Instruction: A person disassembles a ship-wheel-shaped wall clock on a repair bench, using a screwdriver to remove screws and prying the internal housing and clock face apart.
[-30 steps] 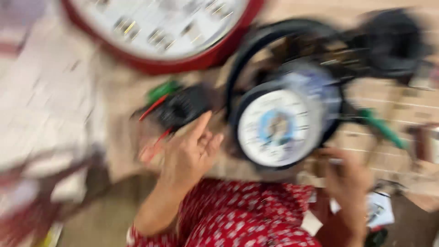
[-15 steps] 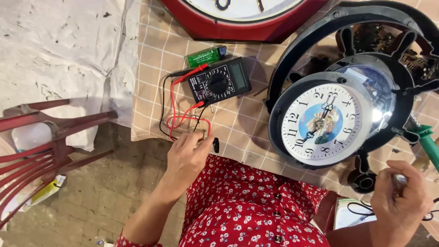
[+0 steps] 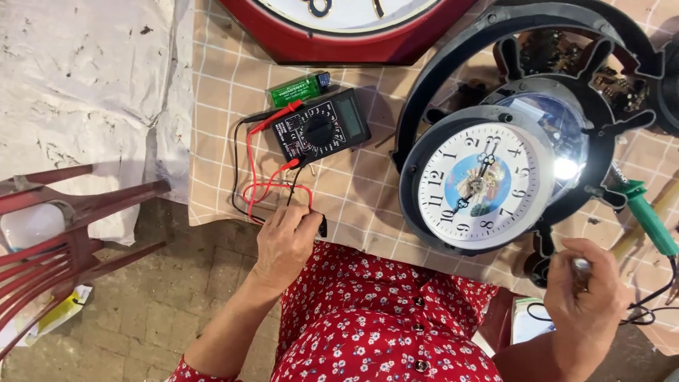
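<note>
My left hand (image 3: 284, 242) is closed over a black probe (image 3: 322, 227) at the near edge of the checked cloth (image 3: 212, 99). Red and black leads (image 3: 249, 170) loop from it up to a black multimeter (image 3: 320, 128). My right hand (image 3: 585, 288) is curled around a small silvery object (image 3: 581, 264) that I cannot make out, below a round clock (image 3: 477, 184) with a white dial and black rim. That clock leans on a large black ring frame (image 3: 453, 56).
A green lighter (image 3: 298, 88) lies above the multimeter. A red-rimmed wall clock (image 3: 339, 35) fills the top. A green-handled tool (image 3: 647, 219) lies at right. A red plastic chair (image 3: 64, 233) stands on the floor at left, beside a white sheet (image 3: 78, 92).
The view has steadied from a blur. My left hand has drawn back from the multimeter to the cloth's near edge and closed on the probe; my right hand stays low right.
</note>
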